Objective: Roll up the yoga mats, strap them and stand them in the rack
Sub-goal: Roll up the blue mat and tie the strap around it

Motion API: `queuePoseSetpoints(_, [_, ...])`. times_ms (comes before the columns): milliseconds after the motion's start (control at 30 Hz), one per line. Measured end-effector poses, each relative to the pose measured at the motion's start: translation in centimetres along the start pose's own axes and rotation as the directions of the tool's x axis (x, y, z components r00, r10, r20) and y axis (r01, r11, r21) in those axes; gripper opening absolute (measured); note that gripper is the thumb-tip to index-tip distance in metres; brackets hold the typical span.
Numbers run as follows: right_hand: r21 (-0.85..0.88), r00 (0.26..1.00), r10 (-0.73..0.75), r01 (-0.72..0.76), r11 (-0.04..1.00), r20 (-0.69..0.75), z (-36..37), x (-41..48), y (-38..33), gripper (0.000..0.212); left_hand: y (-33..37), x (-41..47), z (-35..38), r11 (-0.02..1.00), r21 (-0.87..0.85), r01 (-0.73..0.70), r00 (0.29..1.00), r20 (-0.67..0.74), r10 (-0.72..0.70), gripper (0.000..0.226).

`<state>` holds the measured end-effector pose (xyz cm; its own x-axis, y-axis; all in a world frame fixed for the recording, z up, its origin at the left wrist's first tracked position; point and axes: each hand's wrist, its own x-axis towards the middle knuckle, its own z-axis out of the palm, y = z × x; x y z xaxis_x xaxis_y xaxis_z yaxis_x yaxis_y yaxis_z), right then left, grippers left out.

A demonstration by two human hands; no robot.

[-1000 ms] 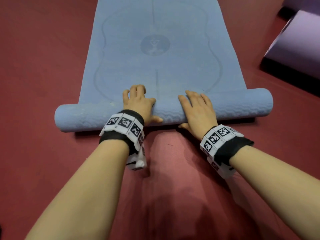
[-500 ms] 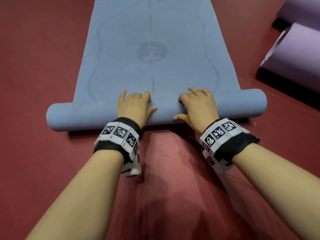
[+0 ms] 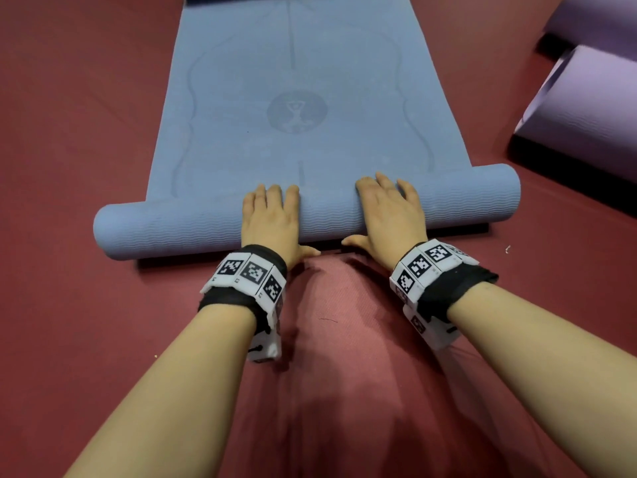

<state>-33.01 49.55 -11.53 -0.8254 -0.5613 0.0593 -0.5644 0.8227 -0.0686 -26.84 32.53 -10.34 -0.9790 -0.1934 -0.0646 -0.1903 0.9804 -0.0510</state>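
A blue yoga mat [image 3: 293, 98] lies on the red floor [image 3: 69, 132], its near end wound into a roll [image 3: 172, 229] that runs crosswise. The left hand [image 3: 270, 219] and the right hand [image 3: 387, 215] lie flat and spread on top of the roll near its middle, fingers over its far side and thumbs at its near edge. Two purple mats [image 3: 586, 98] lie well to the right of the blue yoga mat.

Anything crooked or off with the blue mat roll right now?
The roll is slightly skewed: its right end sits farther up the blue mat than the left end. Both hands, left and right, press flat on top. No damage or spill shows.
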Motion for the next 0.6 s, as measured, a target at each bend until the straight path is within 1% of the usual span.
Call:
queuePoseSetpoints(67, [-0.034, 1.000, -0.004, 0.005, 0.999, 0.008, 0.0, 0.6, 0.3, 0.087, -0.2, 0.5, 0.2, 1.000, -0.001, 0.002, 1.000, -0.002, -0.002, 0.092])
queuePoseSetpoints(100, [-0.046, 1.000, -0.001, 0.001, 0.999, 0.000, -0.1, 1.1, 0.5, 0.085, -0.3, 0.8, 0.2, 1.000, -0.008, 0.004, 1.000, -0.025, -0.004, 0.084])
queuePoseSetpoints(167, [-0.058, 1.000, 0.018, -0.017, 0.998, 0.005, -0.5, 1.8, 0.8, 0.086, -0.5, 1.3, -0.2, 1.000, -0.018, 0.014, 0.996, -0.087, -0.016, 0.074])
queuePoseSetpoints(200, [-0.068, 0.999, 0.030, -0.028, 0.997, 0.023, -0.7, 2.2, 0.7, 0.091, -0.6, 1.7, -0.4, 1.000, -0.010, 0.021, 0.995, -0.099, -0.022, 0.072])
queuePoseSetpoints(267, [-0.126, 0.996, 0.040, -0.030, 0.992, 0.081, -0.2, 2.7, 0.4, 0.101, -0.7, 1.9, -0.6, 0.999, 0.026, 0.032, 0.998, -0.056, -0.030, 0.078])
queuePoseSetpoints(300, [-0.163, 0.996, 0.029, -0.015, 0.987, 0.087, 0.3, 2.9, 0.2, 0.098, -0.9, 1.9, -0.5, 0.999, 0.037, 0.028, 0.999, -0.021, -0.028, 0.086])
queuePoseSetpoints(333, [-0.201, 0.997, 0.018, -0.003, 0.980, 0.070, 0.6, 3.1, 0.3, 0.087, -1.0, 1.9, -0.1, 0.999, 0.046, 0.020, 1.000, 0.008, -0.020, 0.094])
queuePoseSetpoints(367, [-0.236, 1.000, 0.002, 0.000, 0.972, 0.005, 0.9, 3.6, 0.2, 0.072, -1.3, 2.0, 0.3, 0.998, 0.059, 0.003, 1.000, 0.018, -0.004, 0.101])
queuePoseSetpoints(400, [-0.237, 0.999, -0.021, 0.010, 0.971, -0.043, 0.6, 3.7, 0.1, 0.058, -1.5, 2.0, 0.6, 0.997, 0.072, -0.021, 1.000, 0.017, 0.020, 0.104])
queuePoseSetpoints(433, [-0.245, 0.997, -0.065, 0.051, 0.968, -0.051, -0.1, 3.7, -0.1, 0.049, -1.9, 1.8, 0.8, 0.996, 0.078, -0.034, 0.999, 0.002, 0.034, 0.102])
queuePoseSetpoints(467, [-0.257, 0.996, -0.079, 0.069, 0.964, -0.029, -0.6, 3.6, -0.1, 0.043, -2.0, 1.7, 0.7, 0.995, 0.087, -0.048, 0.999, -0.019, 0.050, 0.098])
queuePoseSetpoints(533, [-0.236, 0.996, -0.066, 0.080, 0.968, 0.065, -1.6, 3.0, -0.1, 0.033, -1.9, 1.1, 0.2, 0.993, 0.096, -0.064, 0.998, -0.016, 0.066, 0.088])
queuePoseSetpoints(600, [-0.177, 0.984, -0.098, 0.125, 0.976, 0.150, -1.8, 2.0, -0.2, 0.038, -1.9, 0.1, -0.2, 0.993, 0.089, -0.081, 0.996, 0.028, 0.079, 0.079])
